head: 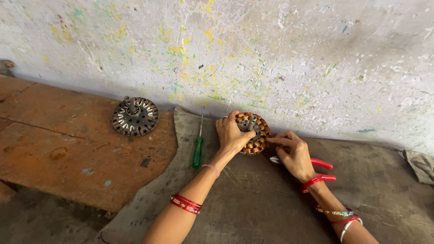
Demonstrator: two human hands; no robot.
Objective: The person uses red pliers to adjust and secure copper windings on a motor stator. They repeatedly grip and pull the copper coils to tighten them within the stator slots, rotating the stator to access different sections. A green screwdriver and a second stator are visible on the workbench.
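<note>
left hand [231,134]: curled, palm down | right hand [294,153]: fingers pinched | both forearms extended forward

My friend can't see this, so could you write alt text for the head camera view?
Two hands work on a round copper-wound motor stator: the left hand steadies it, the right hand holds red-handled pliers. A green-handled screwdriver and a bare round metal stator core lie nearby.

Person, 2 bare forearms, no sleeves showing. Left hand [231,134] is wearing 1 ring; its arm is carrying a thin pinkish wrist thread and stacked red bangles. Right hand [294,155] is showing no ring; its arm is wearing red, beaded and white bangles.
</note>
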